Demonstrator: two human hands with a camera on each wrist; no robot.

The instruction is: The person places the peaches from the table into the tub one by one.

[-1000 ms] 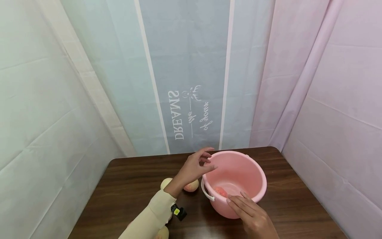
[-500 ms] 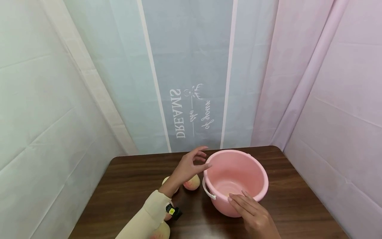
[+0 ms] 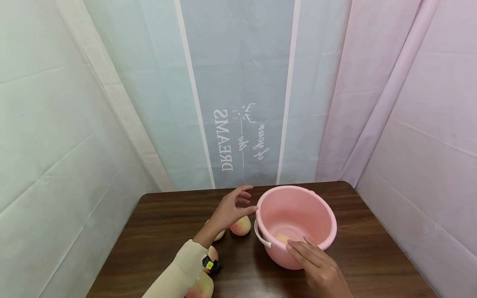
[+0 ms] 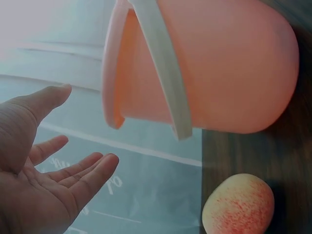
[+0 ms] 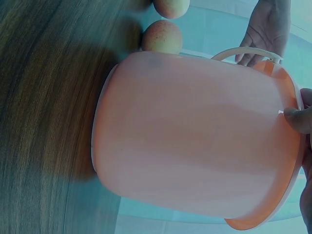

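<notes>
A pink bucket [image 3: 298,211] with a white handle [image 3: 262,236] stands upright on the table. My right hand [image 3: 316,265] holds its near rim; the right wrist view shows the thumb [image 5: 298,120] against the outside wall. My left hand [image 3: 231,209] hovers just left of the rim, fingers spread and loosely bent, with nothing in them. Part of a yellowish peach [image 3: 282,239] shows on the bucket floor, mostly hidden by the near rim. Beneath the left hand lies a yellow-red peach [image 3: 240,226]. Several other peaches [image 3: 201,285] are partly covered by the left forearm.
The dark wood table [image 3: 372,248] has a far edge close behind the bucket. A hanging cloth [image 3: 242,82] with white lettering forms the backdrop, with pale cloth walls at both sides. A small black device [image 3: 211,265] is strapped to the left wrist.
My left hand has drawn back leftward from over the bucket's rim. The peach inside has shifted, showing a yellow patch instead of red. My right hand stays on the rim.
</notes>
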